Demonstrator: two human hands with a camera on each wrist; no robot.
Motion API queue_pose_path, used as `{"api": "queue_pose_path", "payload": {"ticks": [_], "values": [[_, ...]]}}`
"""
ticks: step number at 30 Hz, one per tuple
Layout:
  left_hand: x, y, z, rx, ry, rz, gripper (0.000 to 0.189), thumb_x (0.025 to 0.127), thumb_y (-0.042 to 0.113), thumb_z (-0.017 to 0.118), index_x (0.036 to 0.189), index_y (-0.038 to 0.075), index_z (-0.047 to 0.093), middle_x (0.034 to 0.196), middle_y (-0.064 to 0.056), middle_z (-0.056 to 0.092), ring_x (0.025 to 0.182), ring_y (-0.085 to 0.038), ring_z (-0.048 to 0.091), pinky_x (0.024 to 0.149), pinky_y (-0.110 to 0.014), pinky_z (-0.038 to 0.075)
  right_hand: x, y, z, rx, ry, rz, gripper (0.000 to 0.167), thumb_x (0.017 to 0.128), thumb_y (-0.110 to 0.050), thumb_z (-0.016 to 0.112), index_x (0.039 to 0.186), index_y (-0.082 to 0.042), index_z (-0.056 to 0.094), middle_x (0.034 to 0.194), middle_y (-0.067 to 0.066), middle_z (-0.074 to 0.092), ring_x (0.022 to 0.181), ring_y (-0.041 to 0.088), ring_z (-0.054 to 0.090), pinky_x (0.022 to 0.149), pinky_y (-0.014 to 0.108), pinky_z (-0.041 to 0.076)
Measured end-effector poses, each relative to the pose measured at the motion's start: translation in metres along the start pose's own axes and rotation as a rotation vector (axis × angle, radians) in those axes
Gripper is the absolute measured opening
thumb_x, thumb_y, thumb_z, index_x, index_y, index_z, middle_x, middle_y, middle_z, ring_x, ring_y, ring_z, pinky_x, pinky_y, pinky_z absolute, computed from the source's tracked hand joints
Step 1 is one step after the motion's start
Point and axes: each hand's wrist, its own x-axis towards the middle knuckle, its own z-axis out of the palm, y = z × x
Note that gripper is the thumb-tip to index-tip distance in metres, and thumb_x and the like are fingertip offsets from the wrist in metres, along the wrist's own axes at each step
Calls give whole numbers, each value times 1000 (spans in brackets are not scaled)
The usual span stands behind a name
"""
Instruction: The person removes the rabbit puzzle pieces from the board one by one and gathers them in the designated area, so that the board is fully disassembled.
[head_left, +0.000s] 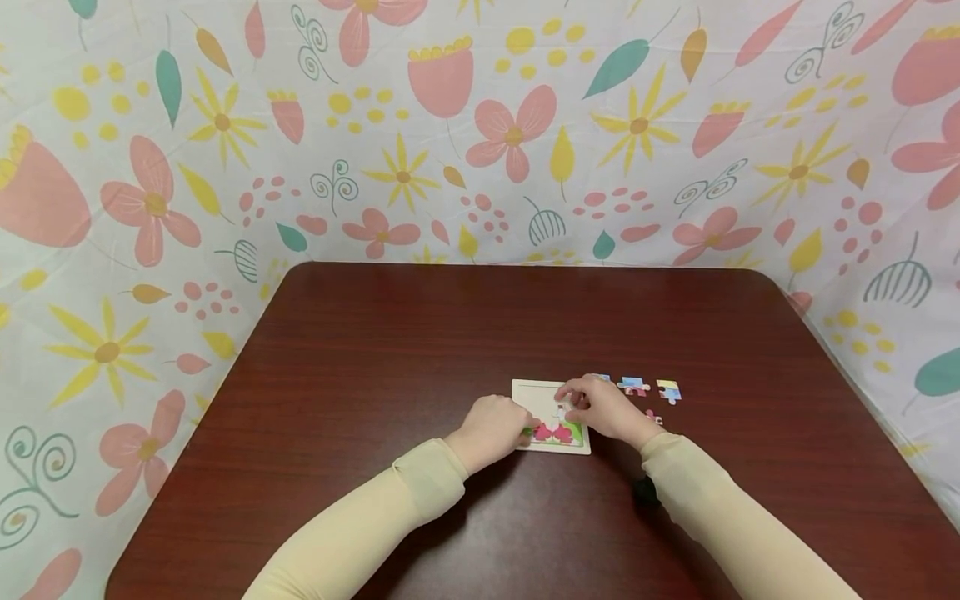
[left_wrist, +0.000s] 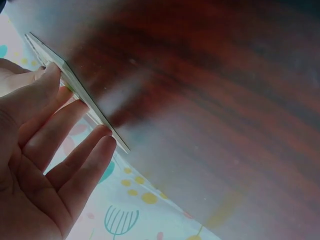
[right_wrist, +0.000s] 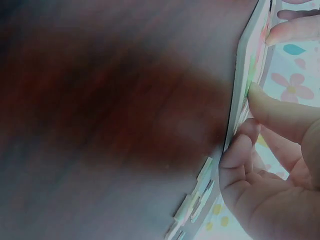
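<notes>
A small jigsaw puzzle board [head_left: 552,450] with a pale frame lies on the table, with red and green picture pieces along its near side. My left hand [head_left: 493,427] holds the board's left side, thumb over the near left part; in the left wrist view its fingertips [left_wrist: 106,131] meet the board's edge. On the right side of the board, my right hand [head_left: 603,408] has its thumb and index finger at a small whitish puzzle piece [head_left: 558,412]. The right wrist view shows the right thumb [right_wrist: 265,102] on the board, its other fingers curled beside the edge.
Several loose puzzle pieces lie right of the board, among them a blue and red one [head_left: 633,386] and a yellow and blue one [head_left: 670,391]. Another reddish piece [head_left: 654,417] shows by the right wrist. Behind the brown table [head_left: 420,333] hangs a floral cloth [head_left: 450,192].
</notes>
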Motion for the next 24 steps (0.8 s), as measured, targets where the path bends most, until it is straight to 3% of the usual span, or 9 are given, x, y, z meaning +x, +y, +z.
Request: {"api": "queue_pose_path", "payload": {"ticks": [10, 24], "values": [[-1, 0, 0, -9, 6, -8, 7, 80, 35, 75, 86, 34, 73, 70, 15, 66, 67, -10, 64, 54, -27, 48, 1, -2, 0, 20, -9, 20, 13, 80, -5, 74, 90, -9, 66, 83, 3, 57, 74, 16, 51, 66, 30, 47], [-1, -1, -2, -21, -17, -23, 16, 80, 34, 74, 96, 35, 75, 79, 15, 70, 71, -10, 65, 57, -27, 50, 2, 3, -3, 84, -25, 43, 5, 86, -5, 67, 89, -8, 65, 78, 0, 56, 76, 16, 49, 69, 31, 42]]}}
